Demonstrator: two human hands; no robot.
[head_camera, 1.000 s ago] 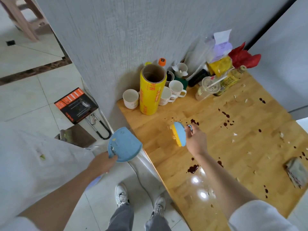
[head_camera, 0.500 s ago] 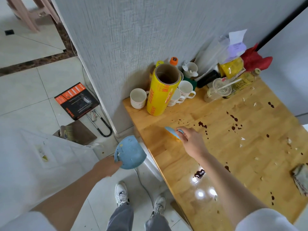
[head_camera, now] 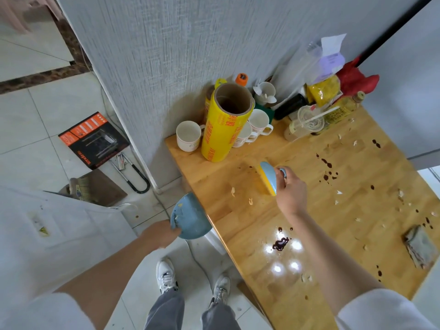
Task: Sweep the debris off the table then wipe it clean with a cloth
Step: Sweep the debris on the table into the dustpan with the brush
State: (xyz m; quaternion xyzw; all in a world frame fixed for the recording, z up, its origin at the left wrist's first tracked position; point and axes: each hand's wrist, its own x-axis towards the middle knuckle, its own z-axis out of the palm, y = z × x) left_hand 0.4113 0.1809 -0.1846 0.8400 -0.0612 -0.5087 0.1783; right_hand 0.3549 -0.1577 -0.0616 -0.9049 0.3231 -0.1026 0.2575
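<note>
Head view: our right hand (head_camera: 289, 194) grips the brush (head_camera: 267, 178) on the worktop (head_camera: 309, 210); garlic-skin scraps (head_camera: 241, 196) lie just left of its fingers, toward the dustpan (head_camera: 190, 220) gripped by our left hand (head_camera: 158, 235) at the edge.

Hand brush (head_camera: 268, 178): blue back, yellow bristles, tilted over the wooden table (head_camera: 309, 186) at frame centre. Dustpan (head_camera: 190, 219): blue, at the table's left edge. Debris (head_camera: 338, 192): pale scraps, dark stains, scattered. Cloth (head_camera: 420, 248): grey, crumpled, right edge.
</note>
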